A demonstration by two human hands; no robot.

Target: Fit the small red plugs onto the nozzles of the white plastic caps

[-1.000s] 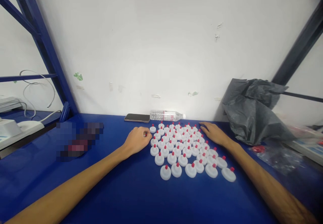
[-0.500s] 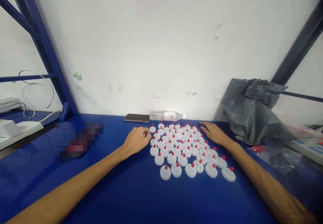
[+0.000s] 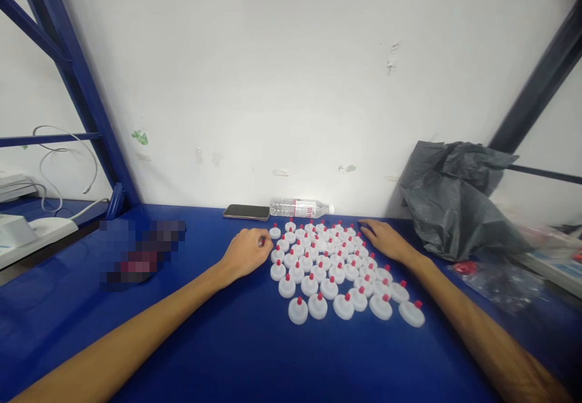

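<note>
Several white round caps with red tips [image 3: 331, 266] stand close together in rows on the blue table [image 3: 236, 342]. My left hand [image 3: 248, 250] rests at the left edge of the group, fingers curled, with a small red piece pinched at the fingertips. My right hand [image 3: 386, 239] lies flat on the table at the far right edge of the group, fingers stretched out toward the caps and holding nothing.
A phone [image 3: 247, 211] and a lying water bottle [image 3: 300, 207] sit by the white wall behind the caps. A crumpled grey plastic bag [image 3: 454, 200] is at the right, with a clear bag holding red pieces [image 3: 482, 273] beside it. Blue rack posts stand left and right.
</note>
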